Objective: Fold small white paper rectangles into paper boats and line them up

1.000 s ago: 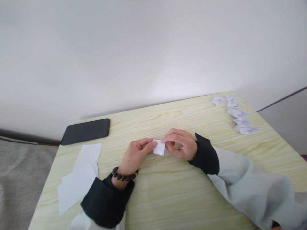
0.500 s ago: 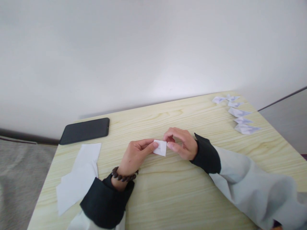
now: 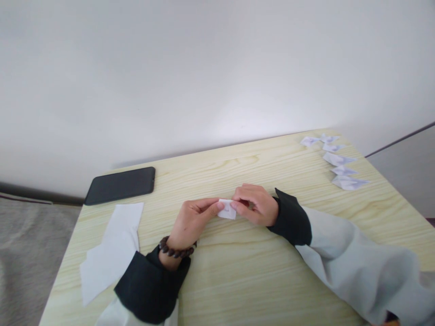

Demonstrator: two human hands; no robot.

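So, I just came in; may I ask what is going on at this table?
A person holds a small folded white paper between the left hand and the right hand. Loose white paper sheets lie on the left of the table, with a black smartphone beyond them. Pointed folded paper pieces rest at the far right.

Your left arm [image 3: 152,285] extends from the near left, your right arm [image 3: 353,258] from the near right. Your left hand [image 3: 192,219] is pinching, its thumb [image 3: 216,208] on the near side, its index finger [image 3: 205,201] quite straight. Your right hand [image 3: 257,206] also pinches, with fingers more curled.
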